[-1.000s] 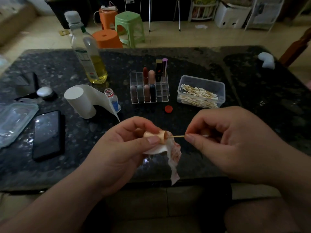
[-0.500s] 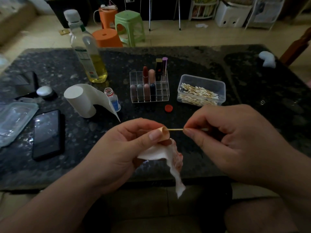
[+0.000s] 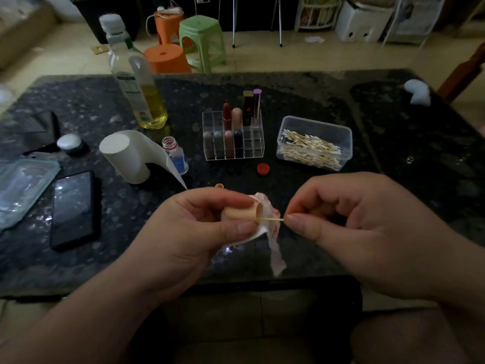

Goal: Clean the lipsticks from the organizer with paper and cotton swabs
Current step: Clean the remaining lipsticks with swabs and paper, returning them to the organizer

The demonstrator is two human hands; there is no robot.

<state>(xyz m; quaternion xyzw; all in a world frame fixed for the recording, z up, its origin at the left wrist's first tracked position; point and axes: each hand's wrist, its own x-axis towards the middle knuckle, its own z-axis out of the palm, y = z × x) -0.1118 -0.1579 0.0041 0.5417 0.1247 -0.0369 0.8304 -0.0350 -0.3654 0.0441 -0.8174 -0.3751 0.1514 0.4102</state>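
Left grip [image 3: 204, 232] curled round lipstick tube [image 3: 240, 213] and stained paper [image 3: 273, 228]; tube axis 9-3 o'clock, mouth facing 3. Right grip [image 3: 367, 232] pinches cotton swab [image 3: 273, 219] at 3 o'clock, coaxial, tip at mouth.

The dark table [image 3: 315, 95] bears an oil bottle [image 3: 137, 85], phone [image 3: 72, 208] and red cap [image 3: 263, 169].

Left hand [image 3: 183, 232] rotated lipstick tube [image 3: 241, 214]

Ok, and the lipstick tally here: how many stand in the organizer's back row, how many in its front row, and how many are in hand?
Back-row lipsticks in the organizer: 4
Front-row lipsticks: 4
Beige lipstick casing held in the left hand: 1
Total: 9
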